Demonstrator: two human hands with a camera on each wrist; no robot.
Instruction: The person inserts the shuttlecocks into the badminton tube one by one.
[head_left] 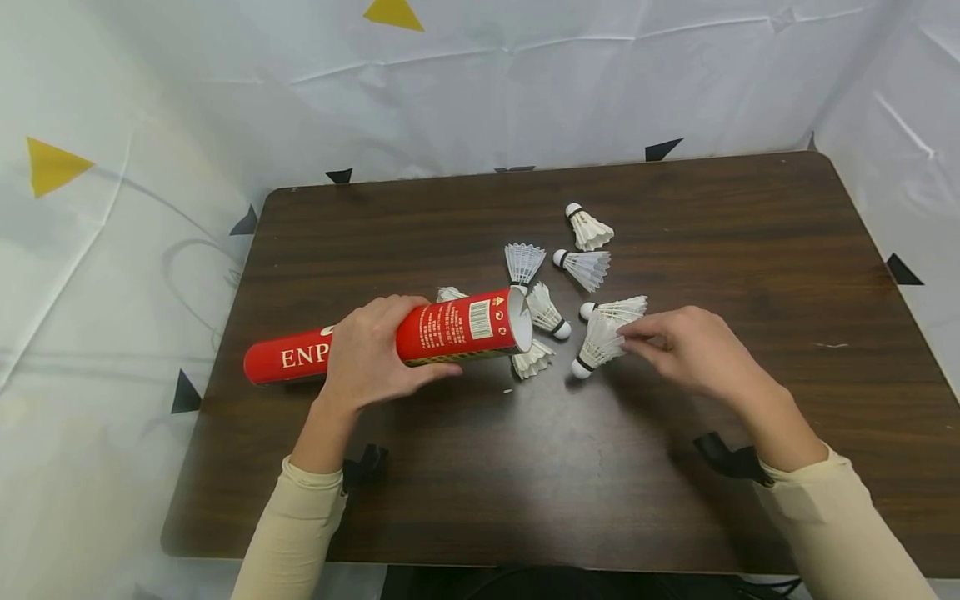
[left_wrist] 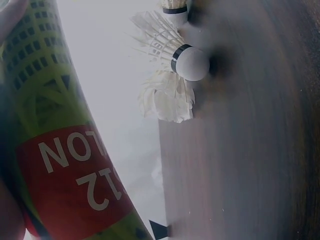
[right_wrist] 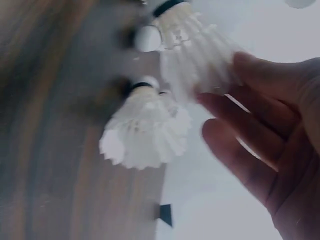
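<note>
My left hand (head_left: pixel 375 348) grips a red shuttlecock tube (head_left: pixel 457 327) around its middle, tilted with its open end facing right. In the left wrist view the tube (left_wrist: pixel 75 185) shows a green and red side with lettering. My right hand (head_left: pixel 693 348) pinches a white shuttlecock (head_left: pixel 600 343) by its feather skirt, the cork pointing down and left. The right wrist view shows thumb and fingertips at the feather edge of that shuttlecock (right_wrist: pixel 200 55). Just behind it in the head view lies another shuttlecock (head_left: pixel 626 308).
Several more shuttlecocks lie on the dark wooden table (head_left: pixel 750 217): one at the back (head_left: pixel 588 227), one nearer (head_left: pixel 585 267), a netted-looking one (head_left: pixel 524 262), and one by the tube mouth (head_left: pixel 547 311). Part of another shuttlecock (head_left: pixel 532 358) shows under the tube. White sheeting surrounds the table.
</note>
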